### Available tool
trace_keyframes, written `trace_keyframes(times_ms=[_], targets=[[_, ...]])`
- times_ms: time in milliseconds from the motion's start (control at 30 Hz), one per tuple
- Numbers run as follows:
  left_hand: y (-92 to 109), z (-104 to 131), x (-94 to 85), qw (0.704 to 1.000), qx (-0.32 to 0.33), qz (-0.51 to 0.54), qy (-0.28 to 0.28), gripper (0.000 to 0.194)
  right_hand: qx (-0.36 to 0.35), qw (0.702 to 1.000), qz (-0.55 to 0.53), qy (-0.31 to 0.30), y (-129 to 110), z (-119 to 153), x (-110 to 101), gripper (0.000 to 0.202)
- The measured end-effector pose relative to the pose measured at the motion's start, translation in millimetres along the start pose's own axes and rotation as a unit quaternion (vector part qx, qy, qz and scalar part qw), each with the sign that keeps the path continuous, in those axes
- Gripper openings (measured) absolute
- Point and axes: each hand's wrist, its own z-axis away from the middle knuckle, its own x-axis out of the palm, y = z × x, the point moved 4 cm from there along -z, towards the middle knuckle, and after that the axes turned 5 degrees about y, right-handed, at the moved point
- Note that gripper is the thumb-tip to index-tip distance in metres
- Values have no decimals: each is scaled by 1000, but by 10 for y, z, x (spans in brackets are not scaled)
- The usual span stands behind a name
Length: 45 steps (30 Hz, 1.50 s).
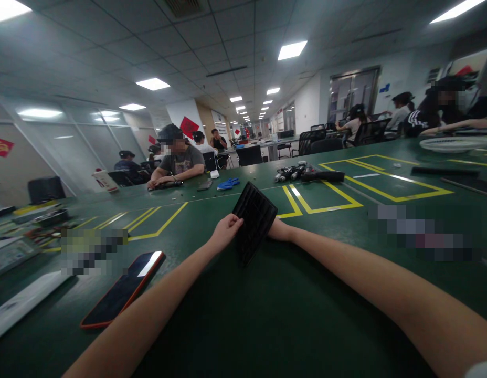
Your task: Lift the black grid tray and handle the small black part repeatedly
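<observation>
A black, flat rectangular object with a grid-like surface (254, 220) is held up at a tilt above the green table (235, 325), in the middle of the view. My left hand (226, 230) pinches its left edge, with the fingers closed on it. My right hand (278, 230) is at the right edge, mostly behind the object, so its fingers are hidden. Further back, beyond the object, lies a blue item (228, 184), perhaps a glove.
A phone with an orange-red edge (123, 289) lies left of my left forearm. Bundled black cables (294, 172) and a black cylinder (326, 177) are farther back, near yellow tape outlines (330, 209). A person in a cap (180, 160) sits across the table.
</observation>
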Motion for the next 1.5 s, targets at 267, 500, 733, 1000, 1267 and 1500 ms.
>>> trace_keyframes(times_ms=[267, 500, 733, 1000, 1267, 1500], targets=[[117, 17, -21, 994, 68, -87, 21, 16, -6, 1000, -16, 6, 25, 13, 12, 25], [141, 6, -62, 999, 36, -29, -9, 18, -13, 1000, 11, 2, 21, 17, 15, 41], [41, -29, -133, 967, -176, 181, 28, 11, -9, 999, 32, -17, -27, 13, 1, 48], [79, 6, -42, 997, -43, 36, -47, 40, -15, 1000, 3, -1, -35, 12, -16, 31], [178, -19, -113, 948, 115, -290, 67, 35, 8, 999, 36, 0, 78, 28, 2, 30], [-161, -247, -852, 876, -102, -449, 143, 50, 228, 935, 267, 49, 433, 107, -721, 55]])
